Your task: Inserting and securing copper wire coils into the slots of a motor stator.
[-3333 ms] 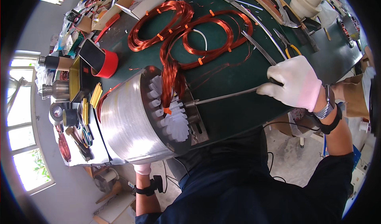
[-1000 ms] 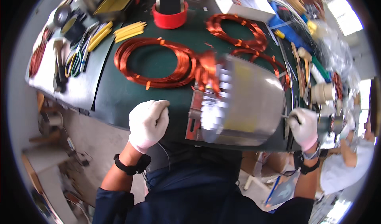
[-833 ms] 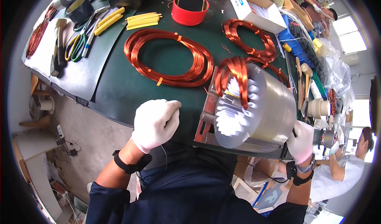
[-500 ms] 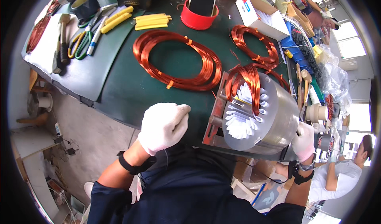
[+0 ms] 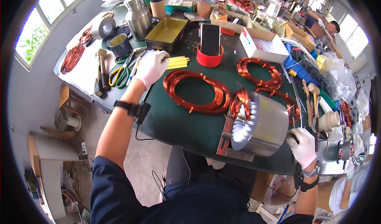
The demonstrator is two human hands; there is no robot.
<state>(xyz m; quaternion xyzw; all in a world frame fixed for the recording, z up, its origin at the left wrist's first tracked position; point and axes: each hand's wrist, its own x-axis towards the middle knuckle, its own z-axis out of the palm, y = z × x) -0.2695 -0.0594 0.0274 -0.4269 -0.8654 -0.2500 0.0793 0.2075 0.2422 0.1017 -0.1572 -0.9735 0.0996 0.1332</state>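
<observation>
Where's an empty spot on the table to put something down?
Bare green table lies between the big wire coil and its front edge, left of the metal drum. It's crowded around the scissors and behind the white box.

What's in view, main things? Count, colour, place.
Bench: one, dark green, centre
Cylinder: one, silver, bench's near edge
Wire coils: several, copper, bench and cylinder
Phone: one, black screen, in red holder
Box: one, white, right of phone
Tray: one, black outside, left of phone
Bottle: one, silver, left of tray
Strips: several, yellow, left of holder
Windows: several, bright, both edges
People: several, dark and white tops, right
Left grip: one, white glove, by strips
Right grip: one, white glove, by cylinder
</observation>
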